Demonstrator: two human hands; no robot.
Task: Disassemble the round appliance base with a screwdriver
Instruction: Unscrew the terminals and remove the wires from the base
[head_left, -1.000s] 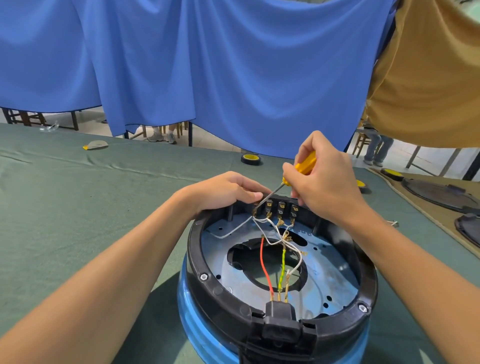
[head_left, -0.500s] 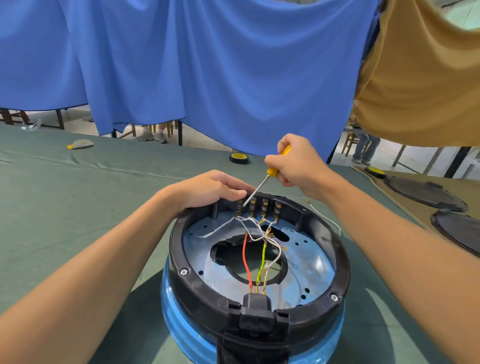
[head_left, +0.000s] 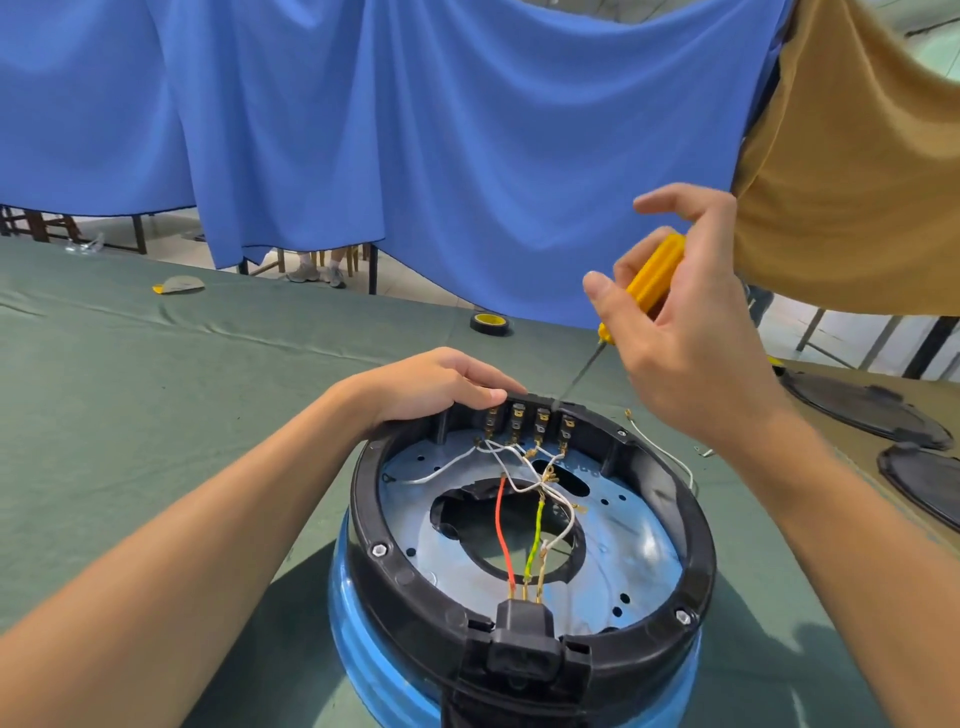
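The right hand (head_left: 691, 332) held the yellow-handled screwdriver (head_left: 655, 273) in curled fingers, forefinger lifted clear, with the tip down at the far rim just beside the terminal block (head_left: 530, 421). The left hand (head_left: 436, 384) gripped that rim left of the terminals, steadying the round appliance base (head_left: 363, 499), which stood open side up on the green table (head_left: 156, 389). The step looked like freeing the terminal fixings. Next, the tip needed seating squarely before any turn, clear of the wires (head_left: 501, 525).

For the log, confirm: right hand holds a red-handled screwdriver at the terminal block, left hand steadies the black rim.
Head view: the screwdriver in the right hand is yellow-handled, not red. Tip at the terminal block, left hand on the black rim: correct.
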